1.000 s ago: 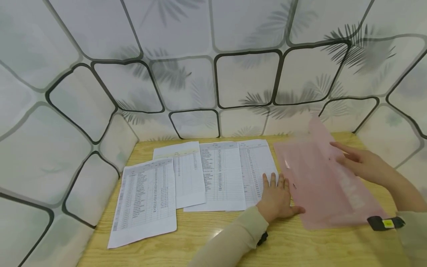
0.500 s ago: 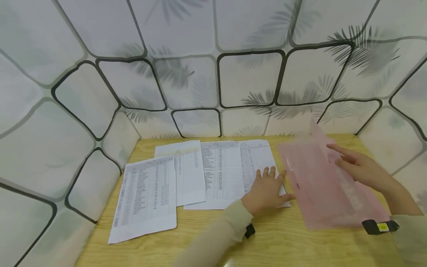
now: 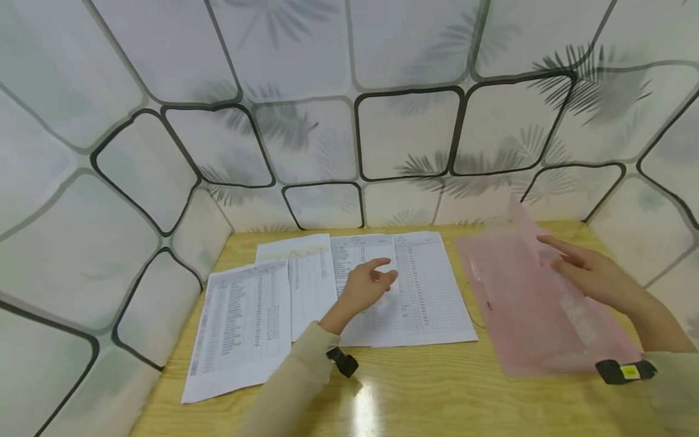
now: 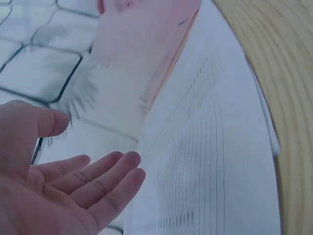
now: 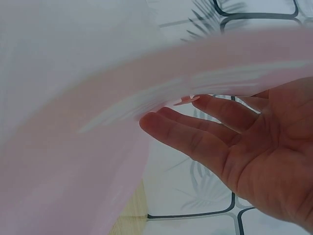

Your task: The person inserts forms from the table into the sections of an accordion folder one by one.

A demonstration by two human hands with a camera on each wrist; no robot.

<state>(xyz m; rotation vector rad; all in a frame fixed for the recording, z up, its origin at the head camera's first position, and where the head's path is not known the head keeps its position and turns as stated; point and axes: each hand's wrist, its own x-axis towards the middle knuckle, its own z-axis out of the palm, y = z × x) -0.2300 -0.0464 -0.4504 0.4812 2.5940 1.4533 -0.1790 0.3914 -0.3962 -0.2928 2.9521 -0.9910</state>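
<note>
My left hand (image 3: 367, 285) is over the middle printed sheets, palm turned inward, thumb and fingers apart with nothing between them. Below it lie overlapping white sheets of printed tables, including the right-hand sheet (image 3: 431, 291). A translucent pink document folder (image 3: 521, 315) lies to their right, its flap raised. At that flap my right hand (image 3: 597, 273) holds it up by the edge. In the right wrist view the flap (image 5: 161, 93) arches over the fingers (image 5: 181, 137) and hides the thumb. A small round button (image 5: 186, 101) shows by the fingertips.
Further left lie a tilted printed sheet (image 3: 240, 328) and a sheet with a yellowish band (image 3: 311, 285). A thin string loop (image 3: 474, 314) curves beside the folder. Patterned walls (image 3: 306, 139) enclose the wooden table (image 3: 426, 394) at the back and sides.
My left hand has lifted from the right-hand sheet's lower corner and moved left over the middle sheets, turning inward. The right hand stays on the raised flap.
</note>
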